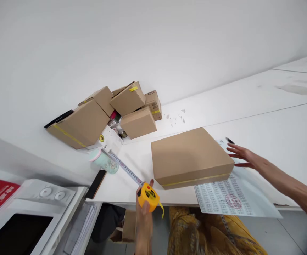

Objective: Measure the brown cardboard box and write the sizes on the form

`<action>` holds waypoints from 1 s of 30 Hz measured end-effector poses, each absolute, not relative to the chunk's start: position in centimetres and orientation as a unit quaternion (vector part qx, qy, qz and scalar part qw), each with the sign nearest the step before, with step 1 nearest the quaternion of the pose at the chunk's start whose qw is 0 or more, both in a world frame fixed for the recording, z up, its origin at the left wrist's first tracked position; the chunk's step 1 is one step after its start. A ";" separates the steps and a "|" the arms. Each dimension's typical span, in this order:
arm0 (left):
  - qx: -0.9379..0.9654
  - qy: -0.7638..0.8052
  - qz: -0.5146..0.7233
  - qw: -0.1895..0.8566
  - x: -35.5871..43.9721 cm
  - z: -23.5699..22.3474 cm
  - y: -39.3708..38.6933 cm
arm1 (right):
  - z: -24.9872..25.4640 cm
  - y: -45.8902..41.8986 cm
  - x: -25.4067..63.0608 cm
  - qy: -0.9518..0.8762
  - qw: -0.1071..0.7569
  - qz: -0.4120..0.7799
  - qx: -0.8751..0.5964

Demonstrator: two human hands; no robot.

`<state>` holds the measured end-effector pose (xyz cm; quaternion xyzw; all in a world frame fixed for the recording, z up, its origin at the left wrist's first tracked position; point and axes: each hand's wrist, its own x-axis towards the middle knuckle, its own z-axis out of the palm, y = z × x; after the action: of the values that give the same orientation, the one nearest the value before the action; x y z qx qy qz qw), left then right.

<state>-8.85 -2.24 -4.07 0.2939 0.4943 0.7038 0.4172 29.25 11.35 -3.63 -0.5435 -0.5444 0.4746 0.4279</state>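
My left hand [143,209] grips a yellow tape measure [148,196] at the table's front edge. Its white tape [121,166] is pulled out toward the back left, ending near a white power strip [111,138]. A flat cardboard box [189,157] with a yellow tape strip lies in front of me on the white table [262,131]. My right hand [242,156] hovers open with fingers spread beside the box's right edge, over a printed sheet [230,198] that lies partly under the box. A black pen [229,140] lies just behind that hand.
A pile of several cardboard boxes [102,113] leans against the wall at the back left, with bottles among them. A mint cup [104,163] and a black phone [96,184] lie near the left table edge. A white appliance [31,212] stands lower left.
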 end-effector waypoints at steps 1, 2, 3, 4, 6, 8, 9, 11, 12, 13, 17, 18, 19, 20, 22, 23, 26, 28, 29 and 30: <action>0.292 0.487 0.702 0.430 -8.8 -4.4 -1.5 | -3.2 10.7 28.4 -0.561 0.428 0.470 -0.530; 0.297 0.475 0.703 0.437 -8.7 -4.4 -0.8 | -2.4 10.3 27.4 -0.578 0.427 0.456 -0.524; 0.309 0.463 0.706 0.439 -8.7 -4.0 0.1 | -1.3 10.2 26.6 -0.596 0.424 0.430 -0.529; 0.324 0.452 0.708 0.435 -8.7 -3.3 1.1 | -0.1 10.4 25.8 -0.614 0.423 0.399 -0.534; 0.361 0.435 0.709 0.422 -9.0 -1.3 3.3 | 2.5 11.5 24.8 -0.648 0.427 0.327 -0.539; 0.389 0.431 0.699 0.417 -9.3 1.1 5.5 | 4.5 13.3 24.2 -0.662 0.436 0.248 -0.557; 0.399 0.432 0.690 0.421 -9.3 2.2 6.5 | 5.2 14.4 24.0 -0.657 0.435 0.215 -0.577; 0.413 0.435 0.673 0.431 -9.1 4.0 7.6 | 6.0 16.4 23.7 -0.638 0.427 0.172 -0.617; 0.419 0.437 0.669 0.432 -8.8 4.5 7.8 | 6.2 17.3 23.6 -0.634 0.423 0.164 -0.626; 0.425 0.436 0.668 0.428 -8.3 4.8 7.6 | 6.3 18.2 23.5 -0.635 0.421 0.161 -0.627; 0.475 0.394 0.648 0.446 -5.5 4.2 4.7 | 6.4 20.8 23.3 -0.662 0.428 0.159 -0.594; 0.485 0.374 0.628 0.480 -4.6 3.8 3.9 | 6.4 21.2 23.3 -0.672 0.427 0.160 -0.583; 0.493 0.357 0.596 0.523 -3.8 3.3 3.2 | 6.5 21.6 23.3 -0.683 0.429 0.159 -0.570; 0.496 0.345 0.559 0.568 -2.9 2.8 2.7 | 6.6 21.9 23.2 -0.697 0.429 0.152 -0.553; 0.494 0.337 0.482 0.641 -1.5 1.9 2.1 | 6.6 22.2 23.0 -0.727 0.432 0.115 -0.521; 0.490 0.339 0.450 0.665 -0.9 1.5 2.0 | 6.5 22.3 22.8 -0.739 0.435 0.088 -0.507; 0.461 0.356 0.414 0.699 0.1 0.4 2.1 | 6.4 22.2 22.3 -0.757 0.447 0.027 -0.475; 0.448 0.368 0.405 0.707 0.5 -0.2 2.1 | 6.2 22.0 22.0 -0.765 0.450 0.003 -0.461; 0.445 0.371 0.403 0.708 0.6 -0.5 2.1 | 6.2 22.0 21.9 -0.772 0.445 -0.012 -0.454; 0.442 0.371 0.404 0.710 0.7 -0.8 2.0 | 6.1 21.9 21.9 -0.780 0.436 -0.029 -0.448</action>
<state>0.75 2.01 -0.79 0.4422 0.3712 0.4039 0.7096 21.90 21.92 6.13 -0.4478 -0.7798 -0.0292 0.4365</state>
